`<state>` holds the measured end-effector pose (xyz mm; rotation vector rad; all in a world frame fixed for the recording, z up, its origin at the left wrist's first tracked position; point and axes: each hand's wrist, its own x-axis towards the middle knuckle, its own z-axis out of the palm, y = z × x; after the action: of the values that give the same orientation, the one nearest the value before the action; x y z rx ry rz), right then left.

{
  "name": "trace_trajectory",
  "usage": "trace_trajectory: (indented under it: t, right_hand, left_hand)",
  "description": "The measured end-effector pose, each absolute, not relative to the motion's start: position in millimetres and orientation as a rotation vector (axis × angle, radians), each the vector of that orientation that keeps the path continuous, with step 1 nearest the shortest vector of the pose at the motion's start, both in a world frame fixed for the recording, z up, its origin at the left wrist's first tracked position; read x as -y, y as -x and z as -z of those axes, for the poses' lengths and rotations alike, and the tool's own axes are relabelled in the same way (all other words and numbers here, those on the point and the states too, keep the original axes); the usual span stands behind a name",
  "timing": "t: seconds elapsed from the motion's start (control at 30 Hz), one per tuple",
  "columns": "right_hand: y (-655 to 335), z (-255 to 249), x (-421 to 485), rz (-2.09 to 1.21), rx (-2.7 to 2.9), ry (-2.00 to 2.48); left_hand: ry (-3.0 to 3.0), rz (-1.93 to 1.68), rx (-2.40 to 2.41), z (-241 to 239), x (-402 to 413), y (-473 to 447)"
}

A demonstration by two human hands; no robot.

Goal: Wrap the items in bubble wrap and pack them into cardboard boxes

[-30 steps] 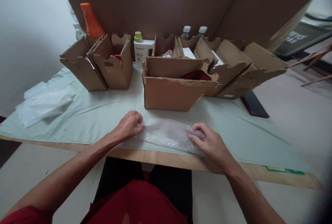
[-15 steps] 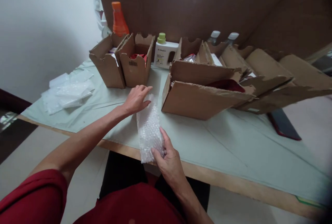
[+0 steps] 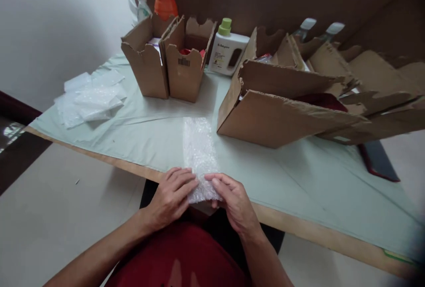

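Observation:
A narrow bubble wrap pouch (image 3: pixel 201 145) lies on the cloth-covered table, its near end reaching the table's front edge. My left hand (image 3: pixel 174 191) is at the left side of that near end, fingers together and curled over the edge of the plastic. On the opposite side, my right hand (image 3: pixel 234 200) pinches the near right corner, with thumb and index finger on top and other fingers underneath. Whether anything is inside the pouch I cannot tell.
Clear plastic bubble bags (image 3: pixel 91 98) lie in a pile on the left. Two cardboard bins (image 3: pixel 186 76) stand behind, beside a white bottle with a green cap (image 3: pixel 229 52). A larger cardboard bin (image 3: pixel 285 118) and several more stand right, near a dark flat object (image 3: pixel 378 160).
My left hand has come back from the far end of the pouch to its near end. My right hand stays at the near right corner. The view has shifted slightly.

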<state>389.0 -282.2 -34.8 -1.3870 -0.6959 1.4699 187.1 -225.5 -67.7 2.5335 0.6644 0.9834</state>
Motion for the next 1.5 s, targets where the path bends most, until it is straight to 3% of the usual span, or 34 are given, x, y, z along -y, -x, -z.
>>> trace_trajectory:
  t: [0.13, 0.3, 0.47, 0.8, 0.97, 1.17, 1.33, 1.5]
  right_hand:
    - [-401, 32, 295, -1.437, 0.776, 1.332]
    - [-417, 29, 280, -0.909, 1.139, 1.604]
    - [-406, 39, 243, -0.975, 1.262, 1.615]
    - [-386, 49, 237, -0.497, 1.511, 2.0]
    - [-387, 52, 239, -0.407, 1.63, 2.0]
    - [-394, 38, 271, 0.123, 1.887, 1.712]
    - [-401, 33, 265, -0.102, 2.275, 1.574]
    - [-406, 37, 251, -0.392, 2.086, 1.667]
  left_hand:
    - [-2.252, -0.994, -0.815, 66, 211, -194]
    - [-2.017, -0.831, -1.047, 58, 202, -194]
    - [-1.999, -0.753, -1.102, 56, 197, -200]
    - [-2.429, -1.234, -1.037, 63, 206, -199]
    - [-2.706, -0.872, -0.887, 57, 200, -198]
    - [-2.754, -0.709, -0.841, 54, 188, -197]
    - [-2.644, -0.766, -0.836, 51, 186, -194]
    - [-2.367, -0.633, -0.911, 43, 178, -194]
